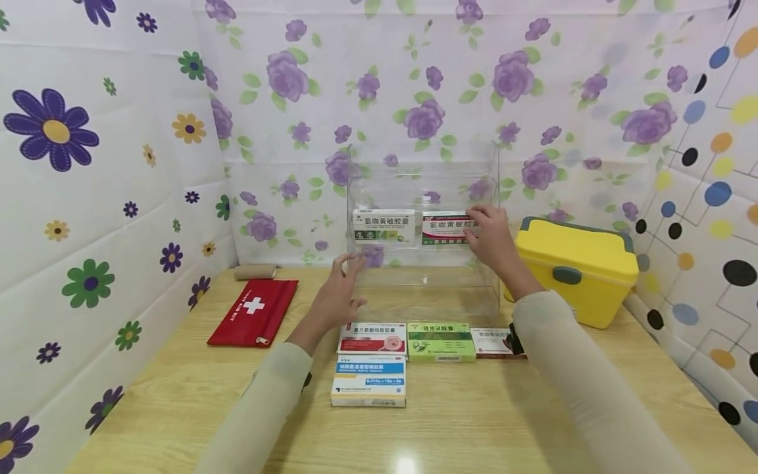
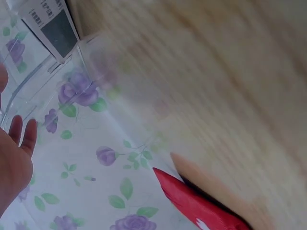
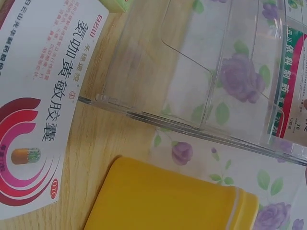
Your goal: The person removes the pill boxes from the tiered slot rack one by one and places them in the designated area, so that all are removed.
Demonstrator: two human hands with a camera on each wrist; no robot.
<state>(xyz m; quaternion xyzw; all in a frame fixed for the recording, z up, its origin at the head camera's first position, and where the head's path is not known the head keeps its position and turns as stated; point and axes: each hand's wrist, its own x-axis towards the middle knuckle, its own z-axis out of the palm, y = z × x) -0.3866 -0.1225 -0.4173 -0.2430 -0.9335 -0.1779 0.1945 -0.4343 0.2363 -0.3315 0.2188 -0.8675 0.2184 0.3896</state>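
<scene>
A clear acrylic shelf rack (image 1: pixel 423 296) stands against the back curtain. On one of its tiers sit a white-and-green medicine box (image 1: pixel 385 227) at left and a red, white and green medicine box (image 1: pixel 444 227) at right. My right hand (image 1: pixel 491 240) grips that right-hand box by its right end, index finger at the top and thumb on the front. Beside the rack's lower left side is my left hand (image 1: pixel 337 296), fingers loosely bent and holding nothing. In the left wrist view, the left fingers (image 2: pixel 29 136) lie close to the clear plastic.
In front of the rack lie a red-and-white box (image 1: pixel 373 339), a green box (image 1: pixel 441 342), another white box (image 1: pixel 491 342) and a blue-and-white box (image 1: pixel 368 382). A red first aid pouch (image 1: pixel 254 313) and a brown roll (image 1: pixel 254 272) are left; a yellow case (image 1: pixel 574 263) is right.
</scene>
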